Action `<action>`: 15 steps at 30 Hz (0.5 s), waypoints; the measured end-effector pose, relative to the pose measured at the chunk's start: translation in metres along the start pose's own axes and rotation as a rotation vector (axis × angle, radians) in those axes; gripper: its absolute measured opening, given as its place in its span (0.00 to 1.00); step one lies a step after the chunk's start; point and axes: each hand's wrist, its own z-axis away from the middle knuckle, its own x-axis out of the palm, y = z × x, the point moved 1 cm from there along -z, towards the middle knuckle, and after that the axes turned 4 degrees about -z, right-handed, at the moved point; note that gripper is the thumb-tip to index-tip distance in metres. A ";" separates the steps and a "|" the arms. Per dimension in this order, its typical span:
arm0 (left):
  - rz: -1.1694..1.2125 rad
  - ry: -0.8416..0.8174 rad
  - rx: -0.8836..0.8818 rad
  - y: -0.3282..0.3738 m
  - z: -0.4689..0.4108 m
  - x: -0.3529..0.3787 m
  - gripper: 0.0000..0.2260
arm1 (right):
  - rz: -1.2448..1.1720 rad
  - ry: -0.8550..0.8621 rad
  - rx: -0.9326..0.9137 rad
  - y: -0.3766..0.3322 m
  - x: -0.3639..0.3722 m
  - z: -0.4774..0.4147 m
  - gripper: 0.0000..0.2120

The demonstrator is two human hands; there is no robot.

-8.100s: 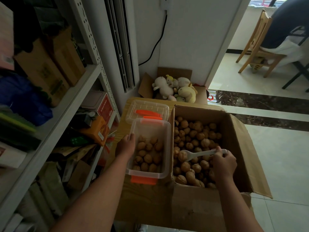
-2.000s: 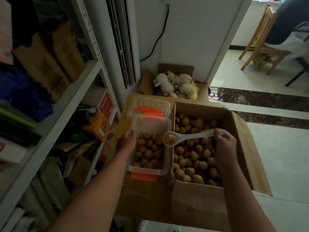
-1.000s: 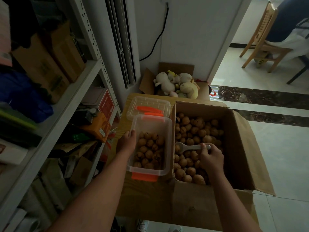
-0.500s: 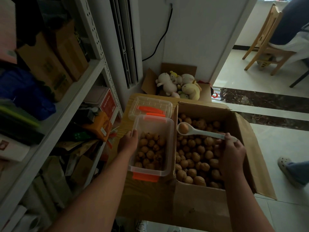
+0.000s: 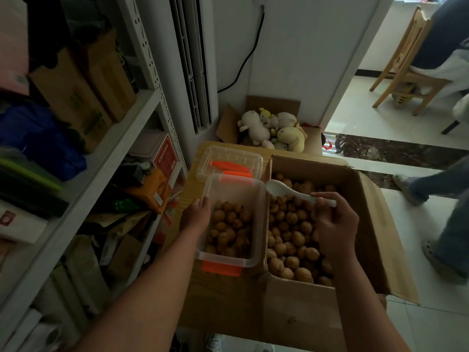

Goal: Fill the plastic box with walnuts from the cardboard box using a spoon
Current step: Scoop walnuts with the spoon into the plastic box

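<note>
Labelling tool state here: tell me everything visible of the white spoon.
The white glossy spoon, plastic or ceramic by its look, has a deep oval bowl and a straight handle. The bowl faces up and looks empty. The right hand grips the handle near its end. The spoon is held in the air, roughly level, bowl leftward above the border between the clear plastic box and the brown cardboard box. Nothing else touches it.

The clear plastic box (image 5: 261,224), with orange clips at both ends, stands upright and lidless right against the left wall of the open cardboard box (image 5: 368,224). Brown walnuts (image 5: 229,232) cover its bottom. The cardboard box holds many more, lying well below its rim. The white spoon (image 5: 284,191), its bowl empty, is held by the right hand (image 5: 335,224) above the boxes' shared edge.
</note>
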 end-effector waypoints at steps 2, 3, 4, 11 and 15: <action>-0.001 0.000 -0.001 0.000 0.000 0.000 0.24 | 0.168 0.039 -0.018 0.007 -0.008 -0.003 0.05; -0.003 -0.002 0.000 0.000 0.000 0.000 0.24 | 0.259 0.035 -0.014 0.012 -0.012 -0.003 0.02; -0.004 -0.003 -0.001 0.000 0.000 0.001 0.24 | 0.347 0.019 -0.004 0.016 -0.015 -0.002 0.02; -0.025 -0.004 -0.005 -0.001 -0.003 0.001 0.24 | 0.466 -0.035 0.211 0.029 -0.021 0.009 0.05; -0.026 0.001 0.002 -0.001 -0.003 0.002 0.24 | 0.513 -0.142 0.243 0.026 -0.016 0.010 0.04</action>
